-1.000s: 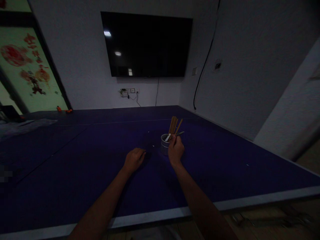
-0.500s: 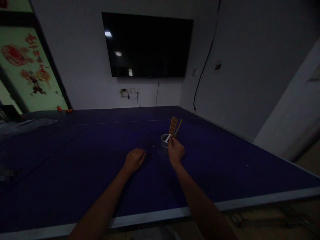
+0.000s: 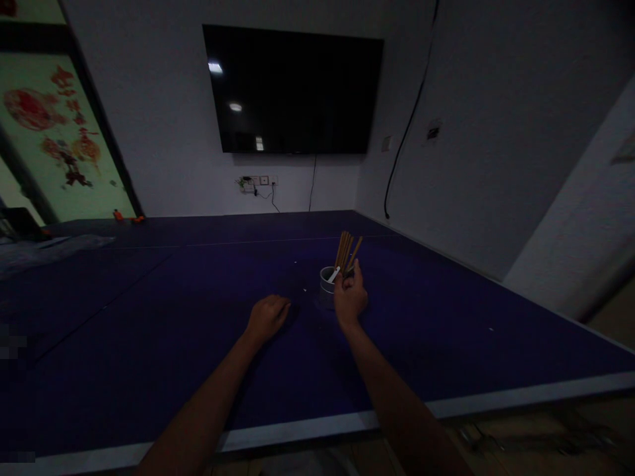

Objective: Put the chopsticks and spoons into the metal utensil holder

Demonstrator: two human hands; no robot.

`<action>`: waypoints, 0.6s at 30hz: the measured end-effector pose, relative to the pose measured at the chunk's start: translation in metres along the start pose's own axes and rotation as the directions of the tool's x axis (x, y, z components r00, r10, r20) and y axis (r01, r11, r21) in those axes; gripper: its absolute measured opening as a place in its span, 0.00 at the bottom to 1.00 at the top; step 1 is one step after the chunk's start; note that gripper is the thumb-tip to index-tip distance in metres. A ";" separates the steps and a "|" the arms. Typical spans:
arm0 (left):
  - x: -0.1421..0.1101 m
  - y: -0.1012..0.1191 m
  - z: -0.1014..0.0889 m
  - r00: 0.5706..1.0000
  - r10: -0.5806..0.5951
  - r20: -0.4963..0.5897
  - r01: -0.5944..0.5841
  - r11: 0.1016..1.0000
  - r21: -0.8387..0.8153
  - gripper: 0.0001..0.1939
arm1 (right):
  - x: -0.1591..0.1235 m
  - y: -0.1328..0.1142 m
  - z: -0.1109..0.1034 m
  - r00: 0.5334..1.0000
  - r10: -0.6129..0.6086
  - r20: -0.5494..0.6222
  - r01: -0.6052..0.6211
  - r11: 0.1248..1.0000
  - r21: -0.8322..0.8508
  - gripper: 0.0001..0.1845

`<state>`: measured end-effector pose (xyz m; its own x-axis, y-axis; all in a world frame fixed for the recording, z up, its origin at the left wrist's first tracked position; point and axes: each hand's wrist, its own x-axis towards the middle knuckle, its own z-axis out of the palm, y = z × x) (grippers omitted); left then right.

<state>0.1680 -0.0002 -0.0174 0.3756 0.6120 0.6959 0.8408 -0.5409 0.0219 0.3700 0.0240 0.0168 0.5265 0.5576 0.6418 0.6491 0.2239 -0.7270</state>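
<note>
A grey round cup [image 3: 326, 288] with a pale band stands on the blue table [image 3: 426, 344]. Several yellow-brown sticks [image 3: 343, 248], perhaps pencils, rise out of it, along with a white flat strip [image 3: 334, 274] leaning at the rim. My right hand [image 3: 350, 299] is at the cup's right side, its index finger raised and parted from the thumb; nothing shows clearly held between them. It partly covers the cup and the sticks' lower ends. To the left, my left hand [image 3: 266, 317] rests on the table with its fingers curled in, apart from the cup.
A big dark television [image 3: 297, 92] hangs on the far wall above sockets and cables. Clear plastic sheeting [image 3: 54, 250] lies at the table's left, with small orange items [image 3: 136, 219] at the far edge. A black cable [image 3: 404, 139] runs down the right wall.
My right hand's pinch has opened, its index finger now stretched upward. The small dark item that stuck out of its fingertips no longer shows there. My left hand has stayed put.
</note>
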 end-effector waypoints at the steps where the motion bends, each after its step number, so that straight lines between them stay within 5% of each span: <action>1: 0.000 0.000 0.000 1.000 0.001 -0.002 -0.001 1.000 0.002 0.13 | 0.000 0.000 0.000 1.000 0.003 -0.009 -0.002 1.000 0.013 0.31; 10: 0.000 0.001 -0.001 1.000 0.000 0.010 0.000 1.000 -0.006 0.13 | -0.005 0.006 0.005 0.975 0.046 -0.217 -0.017 0.991 0.134 0.39; 14: 0.000 0.000 -0.002 1.000 0.011 0.013 -0.011 1.000 -0.003 0.14 | -0.017 0.014 0.023 0.993 0.030 -0.112 -0.030 1.000 0.001 0.53; 18: -0.001 -0.002 0.000 1.000 0.017 0.005 -0.017 1.000 -0.001 0.14 | -0.023 0.027 0.038 0.999 0.039 0.020 -0.038 0.999 -0.015 0.53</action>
<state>0.1660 0.0002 -0.0178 0.3918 0.6052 0.6929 0.8337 -0.5521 0.0108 0.3545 0.0480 -0.0274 0.5400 0.5818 0.6082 0.6366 0.1902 -0.7473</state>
